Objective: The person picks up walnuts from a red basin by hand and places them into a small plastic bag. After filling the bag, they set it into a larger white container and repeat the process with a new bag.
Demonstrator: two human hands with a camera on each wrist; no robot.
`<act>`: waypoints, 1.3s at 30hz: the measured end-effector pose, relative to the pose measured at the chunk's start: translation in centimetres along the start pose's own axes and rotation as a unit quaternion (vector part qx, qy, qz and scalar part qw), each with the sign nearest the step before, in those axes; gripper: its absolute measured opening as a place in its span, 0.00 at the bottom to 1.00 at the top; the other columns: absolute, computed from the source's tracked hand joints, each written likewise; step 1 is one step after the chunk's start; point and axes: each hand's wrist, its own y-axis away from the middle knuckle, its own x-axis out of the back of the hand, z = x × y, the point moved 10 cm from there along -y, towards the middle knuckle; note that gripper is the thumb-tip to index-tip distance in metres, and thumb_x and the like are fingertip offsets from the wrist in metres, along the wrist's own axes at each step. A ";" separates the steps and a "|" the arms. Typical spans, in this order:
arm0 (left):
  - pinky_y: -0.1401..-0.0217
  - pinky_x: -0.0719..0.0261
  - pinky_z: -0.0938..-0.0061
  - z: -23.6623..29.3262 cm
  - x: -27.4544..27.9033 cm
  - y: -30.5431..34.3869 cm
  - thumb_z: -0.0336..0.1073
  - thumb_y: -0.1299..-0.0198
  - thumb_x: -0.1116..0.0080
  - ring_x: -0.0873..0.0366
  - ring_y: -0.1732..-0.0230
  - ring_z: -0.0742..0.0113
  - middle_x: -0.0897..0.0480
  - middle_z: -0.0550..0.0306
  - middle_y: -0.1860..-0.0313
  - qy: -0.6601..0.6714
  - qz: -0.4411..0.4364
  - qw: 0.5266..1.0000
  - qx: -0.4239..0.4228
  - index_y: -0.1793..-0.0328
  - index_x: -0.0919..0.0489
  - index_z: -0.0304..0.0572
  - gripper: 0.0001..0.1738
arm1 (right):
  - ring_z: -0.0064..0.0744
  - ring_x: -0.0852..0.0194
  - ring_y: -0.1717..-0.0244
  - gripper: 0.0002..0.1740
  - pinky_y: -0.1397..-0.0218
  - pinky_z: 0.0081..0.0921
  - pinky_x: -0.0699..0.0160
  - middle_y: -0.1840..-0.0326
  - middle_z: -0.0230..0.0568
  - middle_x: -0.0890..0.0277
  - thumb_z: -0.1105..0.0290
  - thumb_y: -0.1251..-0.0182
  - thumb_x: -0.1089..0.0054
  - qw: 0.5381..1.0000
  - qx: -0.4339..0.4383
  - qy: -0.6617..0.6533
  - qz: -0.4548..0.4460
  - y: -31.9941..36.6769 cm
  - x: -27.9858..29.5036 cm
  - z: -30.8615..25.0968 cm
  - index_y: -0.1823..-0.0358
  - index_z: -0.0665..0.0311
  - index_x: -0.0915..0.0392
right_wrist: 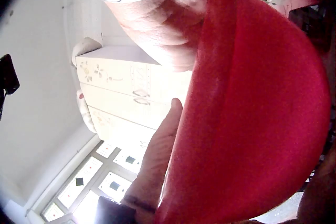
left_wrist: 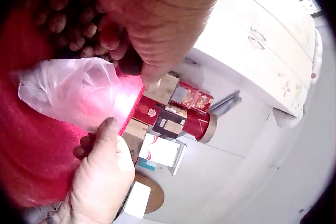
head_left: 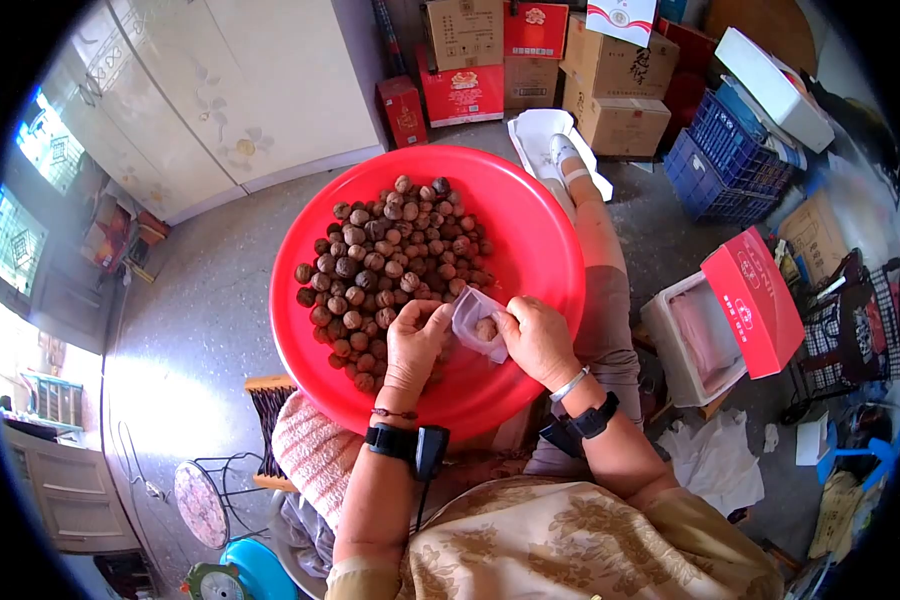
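Note:
A large red basin [head_left: 540, 215] holds a heap of brown walnuts [head_left: 390, 262]. Over its near side, a small clear plastic bag [head_left: 467, 312] has one walnut [head_left: 486, 329] inside. My right hand [head_left: 538, 340] pinches the bag's right edge between thumb and fingers. On the other side, my left hand [head_left: 413, 345] has curled fingers, with thumb and forefinger at the bag's left edge beside the heap. In the left wrist view the bag [left_wrist: 68, 90] stretches below the left hand [left_wrist: 163, 19], and the right thumb presses its lower edge.
An open red-and-white box [head_left: 695, 330] with pinkish plastic inside stands at the right. Blue crates [head_left: 715, 165] and stacked cartons [head_left: 610, 90] line the back. A cabinet [head_left: 240, 90] is at the upper left, and a round stool [head_left: 202, 503] at the lower left.

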 end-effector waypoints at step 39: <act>0.43 0.16 0.66 -6.1 25.8 1.0 0.25 0.43 0.37 0.17 0.47 0.59 0.16 0.48 0.43 0.021 0.252 0.967 -0.036 0.29 0.28 0.34 0.32 | 0.57 0.16 0.70 0.15 0.65 0.51 0.17 0.71 0.49 0.17 0.60 0.33 0.33 1.000 0.016 0.021 0.012 0.5 0.7 -2.0 0.73 0.63 0.20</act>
